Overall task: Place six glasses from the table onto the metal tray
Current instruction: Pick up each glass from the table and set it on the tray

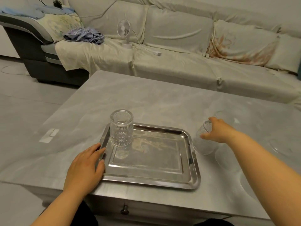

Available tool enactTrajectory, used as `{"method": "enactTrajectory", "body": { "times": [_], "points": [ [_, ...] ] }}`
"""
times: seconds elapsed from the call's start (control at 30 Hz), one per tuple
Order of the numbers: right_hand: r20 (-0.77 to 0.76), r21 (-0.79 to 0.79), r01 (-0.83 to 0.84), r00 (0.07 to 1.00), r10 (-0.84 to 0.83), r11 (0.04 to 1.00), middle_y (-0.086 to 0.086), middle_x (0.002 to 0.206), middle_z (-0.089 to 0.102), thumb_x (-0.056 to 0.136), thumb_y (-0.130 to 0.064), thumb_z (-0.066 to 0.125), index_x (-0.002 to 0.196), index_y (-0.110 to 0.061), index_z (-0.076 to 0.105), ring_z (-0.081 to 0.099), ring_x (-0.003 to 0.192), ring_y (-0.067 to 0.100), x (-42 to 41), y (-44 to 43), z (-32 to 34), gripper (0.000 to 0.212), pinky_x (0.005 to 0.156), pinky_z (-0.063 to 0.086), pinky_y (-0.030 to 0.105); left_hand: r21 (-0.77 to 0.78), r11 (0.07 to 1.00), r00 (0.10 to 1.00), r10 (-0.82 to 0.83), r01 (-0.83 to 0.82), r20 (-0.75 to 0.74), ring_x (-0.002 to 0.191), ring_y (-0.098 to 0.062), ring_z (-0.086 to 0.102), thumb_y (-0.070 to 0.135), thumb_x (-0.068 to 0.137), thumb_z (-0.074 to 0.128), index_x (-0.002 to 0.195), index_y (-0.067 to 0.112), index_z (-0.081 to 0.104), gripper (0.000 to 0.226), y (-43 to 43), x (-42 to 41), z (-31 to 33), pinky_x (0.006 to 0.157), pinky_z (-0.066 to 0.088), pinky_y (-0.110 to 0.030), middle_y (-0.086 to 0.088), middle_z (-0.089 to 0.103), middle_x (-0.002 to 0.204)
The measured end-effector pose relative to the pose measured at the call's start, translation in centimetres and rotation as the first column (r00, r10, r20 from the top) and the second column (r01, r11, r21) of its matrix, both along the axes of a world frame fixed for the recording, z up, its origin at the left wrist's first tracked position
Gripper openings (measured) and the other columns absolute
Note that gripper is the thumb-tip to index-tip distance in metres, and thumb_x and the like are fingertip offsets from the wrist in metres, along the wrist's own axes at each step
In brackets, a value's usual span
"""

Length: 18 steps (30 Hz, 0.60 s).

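Observation:
A shiny metal tray (162, 180) lies on the grey table near its front edge. One ribbed clear glass (121, 128) stands upright in the tray's far left corner. My left hand (86, 167) rests flat against the tray's left rim, holding nothing. My right hand (218, 130) grips the rim of a second clear glass (202, 144), tilted just right of the tray. Several more clear glasses stand right of it, faint against the table: one (225, 117) behind my hand, one (225, 158) under my forearm, one (280, 146) further right.
The grey marbled table (146, 98) has a drawer knob (125, 210) on its front. A sofa with a pale cover runs behind it, carrying a small white fan (124, 32), a cable and crumpled clothes (83, 35). Grey floor lies to the left.

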State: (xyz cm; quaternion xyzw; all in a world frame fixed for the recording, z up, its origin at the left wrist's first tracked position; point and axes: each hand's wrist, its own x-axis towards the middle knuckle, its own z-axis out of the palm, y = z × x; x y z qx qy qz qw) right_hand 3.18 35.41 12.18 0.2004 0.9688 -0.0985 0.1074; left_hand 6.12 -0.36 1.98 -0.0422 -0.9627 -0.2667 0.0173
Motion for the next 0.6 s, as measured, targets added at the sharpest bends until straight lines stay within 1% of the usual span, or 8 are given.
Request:
{"method": "enactTrajectory", "body": {
  "times": [0.1,0.17,0.33,0.43,0.5,0.6],
  "points": [
    [-0.027,-0.069,0.028,0.999,-0.030,0.997,0.019,0.145,0.027,0.073,-0.029,0.069,0.139,-0.010,0.017,0.034,0.129,0.037,-0.1,0.2,-0.2,0.086,0.104,0.034,0.041,0.007,1.000,1.000,0.011,-0.011,0.018,0.128,-0.028,0.039,0.016,0.086,0.052,0.125,0.015,0.048,0.040,0.0,0.0,0.0,0.104,0.031,-0.044,-0.005,0.042,0.142],
    [-0.043,-0.103,0.036,0.998,-0.041,0.994,0.018,0.145,0.028,0.072,-0.027,0.071,0.139,-0.010,0.019,0.035,0.129,0.036,-0.2,0.3,-0.2,0.086,0.104,0.034,0.041,0.018,1.000,1.000,0.015,-0.016,0.023,0.127,-0.028,0.040,0.017,0.086,0.052,0.125,0.016,0.048,0.040,0.0,0.0,0.0,0.103,0.033,-0.045,-0.005,0.042,0.143],
    [-0.049,-0.083,-0.019,0.999,0.015,0.996,0.018,0.141,0.032,0.071,-0.024,0.072,0.135,-0.010,0.027,0.041,0.123,0.036,0.0,0.3,0.6,0.079,0.101,0.037,0.040,0.046,0.998,0.999,0.030,-0.031,0.020,0.124,-0.029,0.044,0.016,0.085,0.054,0.124,0.016,0.050,0.039,0.0,0.1,0.0,0.101,0.035,-0.045,-0.004,0.044,0.141],
    [-0.130,-0.062,-0.058,0.990,0.050,0.996,0.018,0.140,0.034,0.069,-0.023,0.073,0.133,-0.011,0.031,0.042,0.123,0.035,-0.2,-0.1,2.3,0.077,0.100,0.038,0.040,0.051,0.998,0.999,0.030,-0.031,0.019,0.123,-0.029,0.044,0.016,0.085,0.054,0.123,0.016,0.051,0.039,-0.1,0.0,0.0,0.101,0.035,-0.046,-0.004,0.045,0.140],
    [-0.191,-0.060,-0.096,0.978,0.083,0.994,0.018,0.139,0.035,0.069,-0.022,0.074,0.133,-0.013,0.032,0.041,0.124,0.035,-0.4,-0.8,3.5,0.077,0.102,0.037,0.041,0.054,0.998,0.999,0.028,-0.029,0.021,0.124,-0.029,0.044,0.016,0.085,0.054,0.124,0.016,0.050,0.039,-0.1,0.1,0.0,0.101,0.035,-0.045,-0.004,0.044,0.141],
    [-0.272,-0.091,-0.199,0.947,0.168,0.976,0.015,0.140,0.034,0.069,-0.021,0.073,0.133,-0.016,0.032,0.039,0.126,0.032,-0.9,-3.3,4.8,0.077,0.103,0.035,0.039,0.058,0.998,0.999,0.028,-0.029,0.020,0.124,-0.028,0.043,0.017,0.085,0.054,0.124,0.017,0.049,0.039,-0.1,0.1,0.0,0.102,0.034,-0.044,-0.003,0.043,0.141]
  ]
}}
